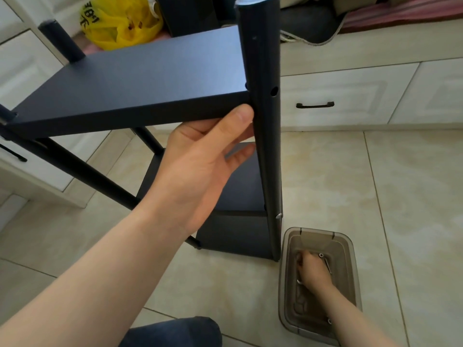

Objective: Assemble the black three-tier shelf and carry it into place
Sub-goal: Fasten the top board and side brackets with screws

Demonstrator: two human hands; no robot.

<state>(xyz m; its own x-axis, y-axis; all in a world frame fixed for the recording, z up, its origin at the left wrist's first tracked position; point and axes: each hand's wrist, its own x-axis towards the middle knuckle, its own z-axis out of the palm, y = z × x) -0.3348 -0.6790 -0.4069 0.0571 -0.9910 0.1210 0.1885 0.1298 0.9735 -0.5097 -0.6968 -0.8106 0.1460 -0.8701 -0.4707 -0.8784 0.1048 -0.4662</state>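
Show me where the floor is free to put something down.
Free: the beige tiled floor between the grey see-through plastic box and the white drawer cabinet. Crowded: where the black three-tier metal shelf stands beside the box, with the right hand inside it.

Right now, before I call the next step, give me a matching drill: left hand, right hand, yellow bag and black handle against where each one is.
Things:
1 left hand
2 right hand
3 yellow bag
4 black handle

Places:
A on the white drawer
B inside the clear box
C behind the top board
D gripping the top board's corner beside the post

Pairs: 1-D, 2-B, 3-C, 4-A
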